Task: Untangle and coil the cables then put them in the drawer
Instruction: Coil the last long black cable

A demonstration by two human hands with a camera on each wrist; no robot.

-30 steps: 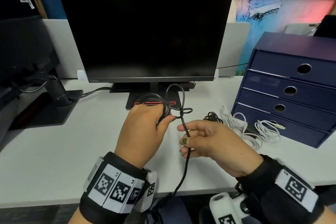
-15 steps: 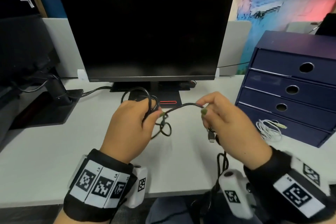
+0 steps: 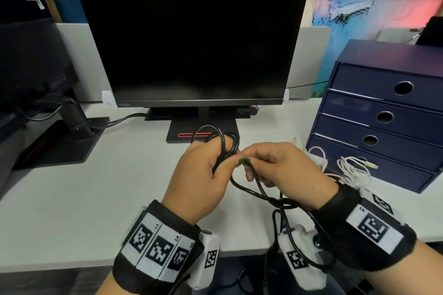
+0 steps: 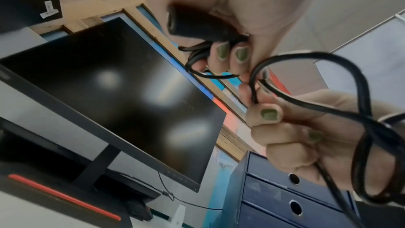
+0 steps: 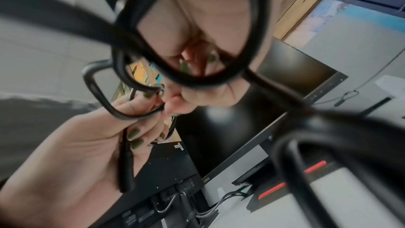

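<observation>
A black cable [image 3: 249, 189] is held above the white desk [image 3: 72, 199] in front of the monitor. My left hand [image 3: 203, 175] grips several coiled loops of it [image 4: 197, 55], with a black plug end lying in the palm [image 5: 126, 167]. My right hand [image 3: 275, 167] pinches the same cable right beside the left fingertips, and a loose loop [image 4: 328, 93] hangs from it down past the desk edge. White cables [image 3: 352, 170] lie tangled on the desk by the blue drawer unit [image 3: 383, 112], whose drawers are closed.
A black monitor [image 3: 191, 40] stands on its base [image 3: 201, 132] just behind my hands. A second monitor stand [image 3: 60, 141] with cables sits at the left. The drawer unit stands at the right.
My right hand moved left to meet the left hand, bringing another stretch of black cable to the coil. The slack now hangs in a loop under my right wrist.
</observation>
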